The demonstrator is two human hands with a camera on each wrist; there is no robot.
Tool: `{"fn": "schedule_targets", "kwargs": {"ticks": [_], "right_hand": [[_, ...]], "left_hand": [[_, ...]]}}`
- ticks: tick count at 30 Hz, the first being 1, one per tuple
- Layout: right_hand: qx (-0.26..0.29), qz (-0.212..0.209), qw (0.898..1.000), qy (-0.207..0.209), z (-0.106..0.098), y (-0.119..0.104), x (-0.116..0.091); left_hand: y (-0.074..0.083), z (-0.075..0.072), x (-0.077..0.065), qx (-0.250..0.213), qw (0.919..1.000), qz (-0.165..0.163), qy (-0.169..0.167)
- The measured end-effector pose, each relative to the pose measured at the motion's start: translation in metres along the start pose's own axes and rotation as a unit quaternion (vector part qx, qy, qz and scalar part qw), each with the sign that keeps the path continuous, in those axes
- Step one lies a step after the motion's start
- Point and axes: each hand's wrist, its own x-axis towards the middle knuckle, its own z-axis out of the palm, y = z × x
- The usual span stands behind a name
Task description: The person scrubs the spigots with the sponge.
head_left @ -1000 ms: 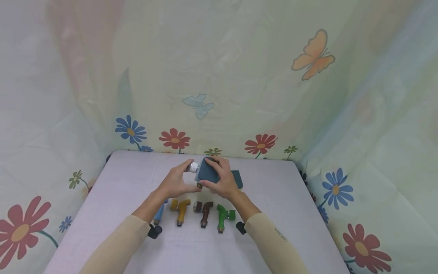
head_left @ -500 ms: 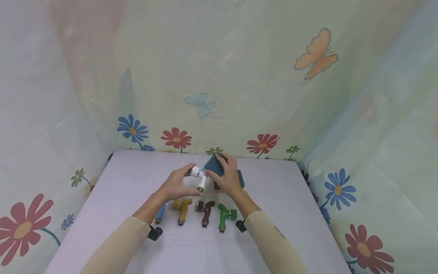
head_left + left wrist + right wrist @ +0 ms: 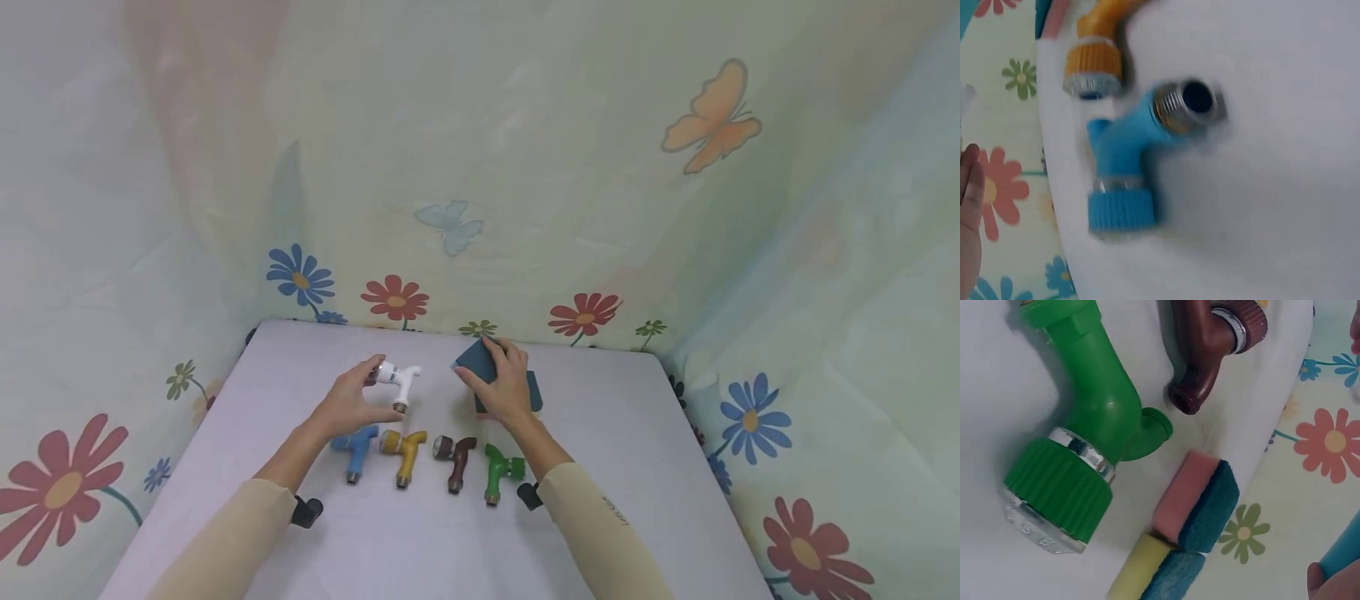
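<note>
My left hand (image 3: pixel 347 407) holds a white tap (image 3: pixel 407 385) above the far part of the table, fingers at its ribbed knob and thumb under its threaded end. To its right, my right hand (image 3: pixel 506 387) grips a sponge (image 3: pixel 472 358) with a dark teal top, tilted over other sponges. The light blue side of that sponge (image 3: pixel 1345 549) shows at the right wrist view's lower right corner. A blue tap (image 3: pixel 1124 150) lies below my left hand. Nearest under my right hand are a green tap (image 3: pixel 1107 394) and a pink sponge (image 3: pixel 1186 487) with a teal scouring side.
Between the blue and green taps lie a yellow tap (image 3: pixel 409 454) and a brown tap (image 3: pixel 459 460), forming a row. A yellow sponge (image 3: pixel 1140 569) sits against the pink one. A flowered curtain (image 3: pixel 495 150) rises behind the table (image 3: pixel 420 550).
The hands have parted: the sponge was over the white tap a second ago. My left hand has carried the tap leftward; my right hand has shifted slightly right with the sponge.
</note>
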Motion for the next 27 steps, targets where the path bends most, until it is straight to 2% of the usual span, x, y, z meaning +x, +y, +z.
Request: {"fn": "schedule_targets", "kwargs": {"ticks": [5, 10, 12, 15, 19, 22, 24, 27], "right_hand": [[-0.011, 0.014, 1.0, -0.017, -0.004, 0.012, -0.004], [-0.021, 0.036, 0.999, -0.02, -0.009, 0.034, -0.011], [-0.021, 0.04, 0.999, -0.023, -0.012, 0.043, -0.013], [-0.022, 0.047, 0.998, -0.022, -0.02, 0.055, -0.014], [-0.036, 0.072, 0.996, -0.028, -0.035, 0.07, -0.013], [-0.059, 0.099, 0.992, -0.053, -0.046, 0.084, -0.011], [-0.084, 0.109, 0.988, -0.071, -0.052, 0.095, -0.012], [-0.144, 0.11, 0.979, -0.094, -0.061, 0.109, -0.015]], "left_hand": [[-0.019, -0.031, -0.009, 0.037, 0.999, -0.022, 0.01], [-0.035, -0.063, -0.022, 0.101, 0.9946, -0.024, -0.009], [-0.042, -0.073, -0.029, 0.136, 0.9903, -0.025, -0.017], [-0.056, -0.083, -0.042, 0.209, 0.9773, -0.025, -0.028], [-0.069, -0.08, -0.056, 0.305, 0.9507, -0.011, -0.055], [-0.074, -0.067, -0.065, 0.357, 0.9309, 0.023, -0.075], [-0.076, -0.057, -0.07, 0.385, 0.9179, 0.056, -0.077], [-0.078, -0.045, -0.078, 0.405, 0.9064, 0.093, -0.076]]}}
